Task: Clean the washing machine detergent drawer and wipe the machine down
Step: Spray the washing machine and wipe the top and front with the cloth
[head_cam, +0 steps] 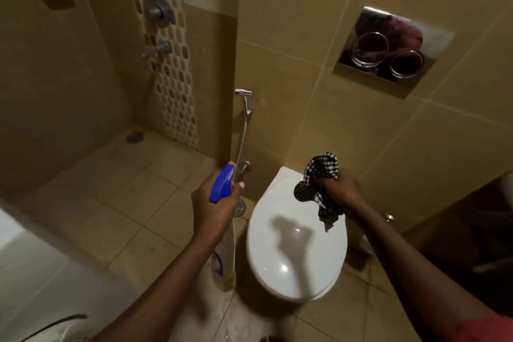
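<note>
The spray bottle (225, 253) passes through the fingers of the left hand (215, 209), head above, body below. The cloth (319, 172) sits bunched in the fingers of the right hand (340, 191). Beneath and between both lies the toilet lid (297, 244). Beyond the left fingers hangs the hand shower (247, 100), and above the right fingers is the flush plate (388, 50).

Toilet lid (297, 247) is seen in glossy white. Just left of it, a spray bottle (225, 253) is topped w/ a bright blue trigger; its body is whitish, w/ a partly blue label. Over the lid's right rear edge, a cloth (319, 189) is patterned in a black & white check. Wall tiles (291, 22) behind the toilet are coloured tan; a mosaic strip (169, 64), far left of it, is set w/ brown & cream pieces. Floor tiles (125, 203) left of it are beige. Flush plate (388, 50) above is chrome.
</note>
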Tool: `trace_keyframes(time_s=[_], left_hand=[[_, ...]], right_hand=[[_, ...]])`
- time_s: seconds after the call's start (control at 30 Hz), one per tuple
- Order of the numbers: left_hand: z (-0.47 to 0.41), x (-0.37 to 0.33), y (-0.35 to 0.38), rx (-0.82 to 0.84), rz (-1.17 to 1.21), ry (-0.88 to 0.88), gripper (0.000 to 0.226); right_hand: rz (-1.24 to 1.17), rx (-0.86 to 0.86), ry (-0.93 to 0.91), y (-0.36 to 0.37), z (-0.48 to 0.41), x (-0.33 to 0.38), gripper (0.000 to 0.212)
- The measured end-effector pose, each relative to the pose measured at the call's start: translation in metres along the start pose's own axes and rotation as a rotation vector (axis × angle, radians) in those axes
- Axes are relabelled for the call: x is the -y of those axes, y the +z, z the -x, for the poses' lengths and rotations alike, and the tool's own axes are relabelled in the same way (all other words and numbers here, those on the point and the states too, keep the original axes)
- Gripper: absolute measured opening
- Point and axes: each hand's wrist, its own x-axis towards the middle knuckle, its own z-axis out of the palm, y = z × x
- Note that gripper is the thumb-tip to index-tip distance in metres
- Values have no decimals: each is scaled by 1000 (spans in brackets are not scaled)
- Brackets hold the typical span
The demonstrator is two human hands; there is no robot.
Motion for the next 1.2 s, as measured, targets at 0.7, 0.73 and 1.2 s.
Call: trace_keyframes(time_s=[0.7, 0.73, 1.2], left_hand=[[-65, 76, 236, -40, 14, 67, 13], [-66, 80, 238, -40, 13, 68, 13], [-51, 98, 232, 84, 0, -127, 35]], right_hand=[[102, 481, -2, 34, -203, -122, 35], [121, 502, -8, 36, -207, -127, 38], [402, 753, 113, 83, -232, -186, 87]])
